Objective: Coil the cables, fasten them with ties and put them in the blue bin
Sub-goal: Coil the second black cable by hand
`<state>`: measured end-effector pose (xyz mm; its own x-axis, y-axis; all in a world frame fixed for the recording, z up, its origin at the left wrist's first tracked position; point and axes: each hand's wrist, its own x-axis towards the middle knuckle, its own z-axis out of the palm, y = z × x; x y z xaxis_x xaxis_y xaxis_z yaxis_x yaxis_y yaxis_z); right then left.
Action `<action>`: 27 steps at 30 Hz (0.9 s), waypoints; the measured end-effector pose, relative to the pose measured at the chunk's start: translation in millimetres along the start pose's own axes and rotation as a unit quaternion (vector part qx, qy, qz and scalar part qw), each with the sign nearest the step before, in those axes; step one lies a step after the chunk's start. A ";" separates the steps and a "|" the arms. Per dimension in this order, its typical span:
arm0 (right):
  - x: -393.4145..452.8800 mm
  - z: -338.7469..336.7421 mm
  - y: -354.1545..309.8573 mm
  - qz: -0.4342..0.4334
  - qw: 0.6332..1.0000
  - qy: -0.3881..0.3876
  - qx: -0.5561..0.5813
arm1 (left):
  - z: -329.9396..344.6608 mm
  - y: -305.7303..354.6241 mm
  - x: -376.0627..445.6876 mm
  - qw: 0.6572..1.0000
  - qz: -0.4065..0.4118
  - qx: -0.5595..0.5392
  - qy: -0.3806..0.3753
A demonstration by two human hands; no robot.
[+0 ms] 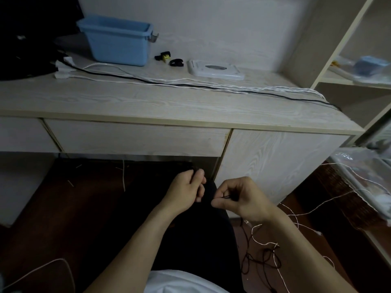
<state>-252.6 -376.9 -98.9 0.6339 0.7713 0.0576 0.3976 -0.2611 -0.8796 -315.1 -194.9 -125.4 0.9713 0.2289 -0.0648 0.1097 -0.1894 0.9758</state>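
Desk (148,102): one, pale wood-grain.
Blue bin (117,40): one, far left on desk.
White box (215,69): one, flat, right of bin.
Cables on desk (190,84): one black, several white, trailing off right edge.
Ties (176,62): two black, between bin and box.
Right hand (239,197): pinches thin black cable (227,197) above lap.
Left hand (186,188): fingers curled; contents cannot be told.

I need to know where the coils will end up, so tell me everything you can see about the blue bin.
The blue bin is a light blue plastic tub, rectangular, with a rolled rim and a grey latch on its right end. It stands upright with no lid, at the back left of the desk, against the wall. Its inside is hidden from view. Neither hand touches it.
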 end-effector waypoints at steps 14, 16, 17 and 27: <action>8.5 -7.3 21.9 -0.019 0.990 0.135 -0.025 | -16.5 12.3 -8.8 0.928 -0.086 -0.178 -0.317; 8.5 -12.1 25.9 0.005 0.992 0.118 -0.046 | -20.9 11.3 -5.0 0.929 -0.068 -0.252 -0.261; 7.9 -14.1 29.1 0.021 0.992 0.111 -0.060 | -24.1 11.6 -3.0 0.925 -0.065 -0.304 -0.221; -1.1 -57.4 79.1 0.269 0.908 0.102 -0.305 | -84.4 -7.3 11.3 0.815 -0.012 -0.542 0.204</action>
<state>-183.8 -431.8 -141.5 0.9300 0.3302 -0.1615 0.2486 -0.8887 -0.3853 -322.7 -110.3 -115.5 0.7964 0.5607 -0.2266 -0.3391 0.7243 0.6004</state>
